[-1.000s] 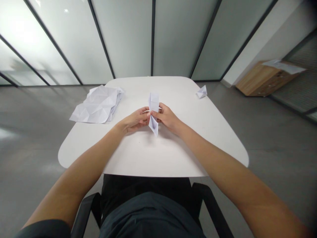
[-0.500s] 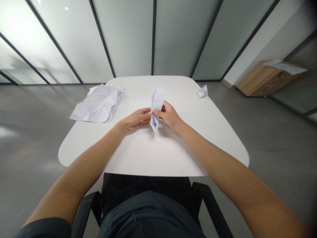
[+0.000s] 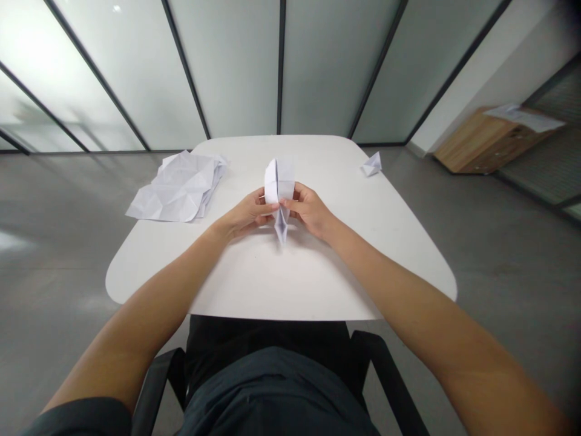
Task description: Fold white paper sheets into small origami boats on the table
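A piece of folded white paper (image 3: 282, 179) stands between my two hands over the middle of the table. Its upper part is spread into two flaps, and a narrow pointed part hangs down toward me. My left hand (image 3: 252, 213) pinches the left flap, thumb in front and fingers behind. On the other side my right hand (image 3: 310, 209) grips the right flap, its thumb near the centre fold. The fingers behind the paper are partly hidden.
On the white table (image 3: 290, 284), creased white paper sheets (image 3: 181, 188) lie in a pile at the left. A small folded paper piece (image 3: 372, 165) sits near the right edge. Chair armrests flank my lap. Beyond stands a wooden cabinet (image 3: 490, 142) by the frosted glass wall.
The left flap of the folded paper has opened out to the left, and my left hand now grips it. My right hand stays nearly where it was.
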The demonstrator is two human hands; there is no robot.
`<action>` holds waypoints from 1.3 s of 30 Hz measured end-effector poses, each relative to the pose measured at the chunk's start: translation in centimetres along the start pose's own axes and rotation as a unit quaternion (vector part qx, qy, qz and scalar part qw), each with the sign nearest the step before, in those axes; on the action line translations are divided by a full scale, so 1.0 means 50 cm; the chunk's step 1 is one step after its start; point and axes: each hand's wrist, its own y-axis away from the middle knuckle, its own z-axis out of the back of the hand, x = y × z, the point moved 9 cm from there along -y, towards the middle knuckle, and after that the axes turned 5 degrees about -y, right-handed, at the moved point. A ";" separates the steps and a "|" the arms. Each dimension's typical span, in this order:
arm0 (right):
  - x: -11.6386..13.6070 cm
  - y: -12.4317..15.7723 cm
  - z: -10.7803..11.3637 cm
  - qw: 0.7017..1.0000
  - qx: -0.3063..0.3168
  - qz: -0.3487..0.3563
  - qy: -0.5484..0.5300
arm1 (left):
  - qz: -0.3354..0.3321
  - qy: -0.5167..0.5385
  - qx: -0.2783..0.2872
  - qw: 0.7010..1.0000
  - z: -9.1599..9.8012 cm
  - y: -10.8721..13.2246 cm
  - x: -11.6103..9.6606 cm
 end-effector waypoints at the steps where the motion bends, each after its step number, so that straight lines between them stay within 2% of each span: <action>1: 0.003 -0.001 0.002 1.000 -0.002 0.006 0.003 | 0.007 -0.004 -0.004 1.000 0.002 0.000 0.002; 8: 0.009 -0.008 0.028 0.998 -0.046 0.035 0.007 | -0.004 0.015 -0.065 0.998 0.025 0.000 -0.003; 15: 0.014 -0.014 0.077 0.984 -0.147 0.063 0.080 | -0.029 -0.032 -0.171 0.984 0.070 -0.001 -0.010; 26: 0.025 -0.016 0.152 0.960 -0.242 0.099 0.101 | -0.113 -0.075 -0.311 0.941 0.165 0.017 -0.060; 32: 0.020 -0.021 0.196 0.951 -0.277 0.093 0.100 | -0.176 -0.111 -0.399 0.893 0.225 0.045 -0.099; 36: 0.009 -0.028 0.232 0.950 -0.292 0.065 0.087 | -0.158 -0.123 -0.418 0.886 0.253 0.056 -0.110; 39: 0.008 -0.028 0.259 0.947 -0.304 0.050 0.094 | -0.122 -0.130 -0.416 0.892 0.271 0.060 -0.108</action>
